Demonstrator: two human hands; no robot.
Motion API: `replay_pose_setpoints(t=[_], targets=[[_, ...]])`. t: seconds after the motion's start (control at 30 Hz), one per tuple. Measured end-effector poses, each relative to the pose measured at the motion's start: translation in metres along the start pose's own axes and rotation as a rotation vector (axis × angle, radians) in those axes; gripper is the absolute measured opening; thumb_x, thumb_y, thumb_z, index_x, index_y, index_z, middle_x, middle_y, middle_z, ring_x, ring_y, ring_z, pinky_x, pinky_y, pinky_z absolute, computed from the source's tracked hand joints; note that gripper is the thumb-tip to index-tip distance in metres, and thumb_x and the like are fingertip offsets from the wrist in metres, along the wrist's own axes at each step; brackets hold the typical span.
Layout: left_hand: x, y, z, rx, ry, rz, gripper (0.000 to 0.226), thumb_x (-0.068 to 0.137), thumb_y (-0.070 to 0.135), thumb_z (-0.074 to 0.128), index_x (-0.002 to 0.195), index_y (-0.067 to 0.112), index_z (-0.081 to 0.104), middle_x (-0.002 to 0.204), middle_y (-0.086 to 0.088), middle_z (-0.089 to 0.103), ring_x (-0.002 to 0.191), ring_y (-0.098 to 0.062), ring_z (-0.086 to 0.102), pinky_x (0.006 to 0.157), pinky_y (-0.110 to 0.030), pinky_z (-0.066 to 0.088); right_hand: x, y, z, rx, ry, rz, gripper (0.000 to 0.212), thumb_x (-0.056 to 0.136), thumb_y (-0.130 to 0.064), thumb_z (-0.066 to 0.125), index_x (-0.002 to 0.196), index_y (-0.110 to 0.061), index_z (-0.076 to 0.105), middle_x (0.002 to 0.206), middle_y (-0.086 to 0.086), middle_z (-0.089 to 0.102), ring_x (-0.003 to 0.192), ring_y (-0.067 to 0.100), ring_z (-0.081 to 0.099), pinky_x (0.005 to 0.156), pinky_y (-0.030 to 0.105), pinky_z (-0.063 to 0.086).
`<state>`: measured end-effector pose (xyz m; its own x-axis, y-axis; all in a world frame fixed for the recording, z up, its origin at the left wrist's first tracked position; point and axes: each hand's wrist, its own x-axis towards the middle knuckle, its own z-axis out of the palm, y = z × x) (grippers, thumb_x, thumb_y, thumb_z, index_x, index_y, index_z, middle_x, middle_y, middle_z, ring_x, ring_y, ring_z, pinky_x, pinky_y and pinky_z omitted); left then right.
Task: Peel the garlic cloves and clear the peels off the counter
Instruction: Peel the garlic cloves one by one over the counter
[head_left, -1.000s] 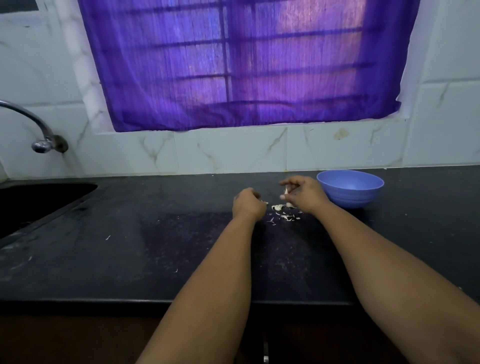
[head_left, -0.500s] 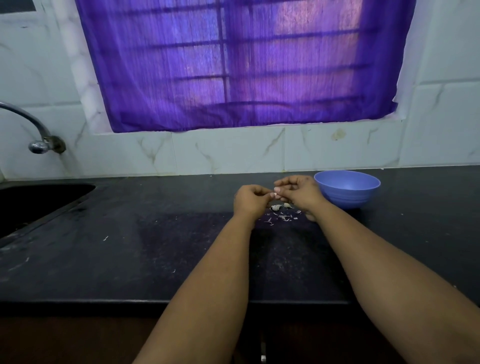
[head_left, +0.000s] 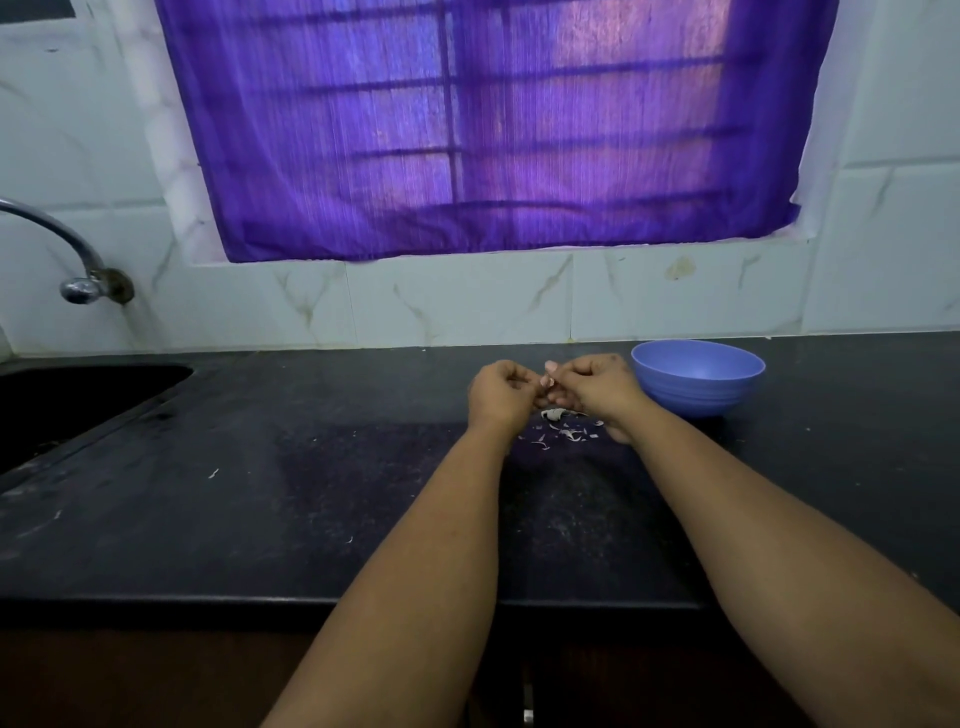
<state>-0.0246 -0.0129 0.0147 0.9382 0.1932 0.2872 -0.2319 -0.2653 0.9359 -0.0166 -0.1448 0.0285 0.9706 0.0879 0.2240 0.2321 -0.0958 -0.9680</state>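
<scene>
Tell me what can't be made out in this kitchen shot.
- Head view: garlic clove, mostly hidden between the left hand and right hand.
- Blue bowl: contents hidden by its near wall.
- Sink: cut off by the left edge, too dark.
- Peels: too small to count.

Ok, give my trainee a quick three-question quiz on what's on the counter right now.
1. True or false: the blue bowl stands to the right of the person's right hand.
2. Where do the garlic peels lie? A) in the sink B) on the counter below the hands C) inside the bowl
3. Fill in: the left hand and the right hand meet over the peels, fingers curled round a small ____ piece.

Key: 1 true; 2 B; 3 pale (likely a garlic clove, too small to be sure).
</scene>
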Motion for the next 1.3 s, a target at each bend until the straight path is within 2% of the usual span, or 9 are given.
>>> replay_pose_setpoints(t=[0.13, 0.27, 0.4, 0.57, 0.8, 0.93, 1.1, 1.17, 1.3], targets=[[-0.001, -0.002, 0.001, 0.013, -0.019, 0.022, 0.016, 0.081, 0.006, 0.074, 0.069, 0.014, 0.066, 0.075, -0.016, 0.073, 0.073, -0.027, 0.073, 0.076, -0.046, 0.060, -0.001, 0.000, -0.001, 0.086, 0.005, 0.058, 0.011, 0.088, -0.004, 0.067, 0.078, 0.002, 0.066, 0.073, 0.012, 0.067, 0.059, 0.009, 0.066, 0.064, 0.016, 0.057], [0.000, -0.004, 0.001, 0.083, -0.037, 0.034, 0.020, 0.080, 0.004, 0.071, 0.072, 0.022, 0.068, 0.079, -0.010, 0.074, 0.081, -0.024, 0.072, 0.082, -0.043, 0.058, -0.001, 0.002, -0.001, 0.090, -0.008, 0.065, 0.013, 0.085, 0.011, 0.063, 0.097, 0.007, 0.064, 0.084, 0.018, 0.067, 0.067, 0.013, 0.069, 0.068, 0.020, 0.059], [-0.001, 0.002, -0.004, 0.123, -0.002, 0.016, 0.023, 0.079, 0.005, 0.072, 0.076, 0.026, 0.063, 0.080, -0.005, 0.074, 0.080, -0.021, 0.071, 0.077, -0.040, 0.059, 0.000, 0.002, 0.000, -0.093, -0.011, 0.004, 0.019, 0.084, 0.004, 0.068, 0.103, 0.005, 0.068, 0.098, 0.017, 0.071, 0.073, 0.008, 0.068, 0.071, 0.017, 0.057], [-0.005, 0.006, -0.014, 0.160, 0.067, -0.052, 0.018, 0.077, 0.008, 0.077, 0.076, 0.020, 0.064, 0.072, 0.000, 0.072, 0.067, -0.011, 0.069, 0.063, -0.028, 0.056, -0.002, 0.002, 0.001, -0.407, 0.017, -0.075, 0.014, 0.081, -0.009, 0.075, 0.095, -0.009, 0.073, 0.075, 0.000, 0.068, 0.061, 0.003, 0.061, 0.050, 0.008, 0.045], [-0.006, 0.011, -0.019, 0.223, 0.248, -0.118, 0.011, 0.087, 0.029, 0.065, 0.086, 0.019, 0.068, 0.083, 0.005, 0.068, 0.060, -0.003, 0.052, 0.058, -0.021, 0.037, 0.001, 0.012, 0.021, -0.849, -0.110, -0.226, 0.010, 0.083, -0.007, 0.071, 0.093, -0.007, 0.075, 0.090, 0.007, 0.072, 0.075, 0.010, 0.059, 0.066, 0.016, 0.040], [-0.008, 0.014, -0.020, 0.226, 0.266, -0.103, 0.011, 0.090, 0.027, 0.062, 0.091, 0.017, 0.067, 0.077, 0.006, 0.062, 0.050, 0.002, 0.047, 0.041, -0.013, 0.032, 0.008, 0.009, 0.027, -0.827, 0.042, -0.455, 0.008, 0.086, -0.006, 0.065, 0.078, -0.003, 0.066, 0.083, 0.009, 0.063, 0.079, 0.021, 0.056, 0.068, 0.028, 0.038], [-0.009, 0.016, -0.022, 0.212, 0.312, -0.110, 0.007, 0.087, 0.027, 0.062, 0.087, 0.021, 0.067, 0.088, 0.002, 0.069, 0.082, -0.016, 0.062, 0.067, -0.023, 0.040, 0.007, 0.008, 0.030, -0.965, 0.048, -0.538, 0.007, 0.088, -0.001, 0.057, 0.084, 0.002, 0.061, 0.090, 0.018, 0.058, 0.090, 0.030, 0.053, 0.071, 0.031, 0.036], [-0.008, 0.015, -0.021, 0.201, 0.317, -0.110, 0.007, 0.087, 0.026, 0.062, 0.087, 0.021, 0.067, 0.087, 0.002, 0.069, 0.081, -0.016, 0.060, 0.068, -0.024, 0.041, 0.009, 0.007, 0.032, -0.908, 0.077, -0.532, 0.005, 0.084, 0.002, 0.060, 0.079, 0.000, 0.060, 0.087, 0.017, 0.059, 0.085, 0.028, 0.054, 0.069, 0.031, 0.038], [-0.008, 0.015, -0.020, 0.190, 0.320, -0.121, 0.007, 0.088, 0.026, 0.060, 0.087, 0.021, 0.064, 0.082, 0.004, 0.065, 0.076, -0.014, 0.057, 0.066, -0.024, 0.040, 0.008, 0.005, 0.030, -1.123, -0.142, -0.347, 0.015, 0.083, 0.003, 0.057, 0.080, -0.011, 0.059, 0.087, 0.007, 0.053, 0.077, 0.022, 0.054, 0.065, 0.026, 0.038]])
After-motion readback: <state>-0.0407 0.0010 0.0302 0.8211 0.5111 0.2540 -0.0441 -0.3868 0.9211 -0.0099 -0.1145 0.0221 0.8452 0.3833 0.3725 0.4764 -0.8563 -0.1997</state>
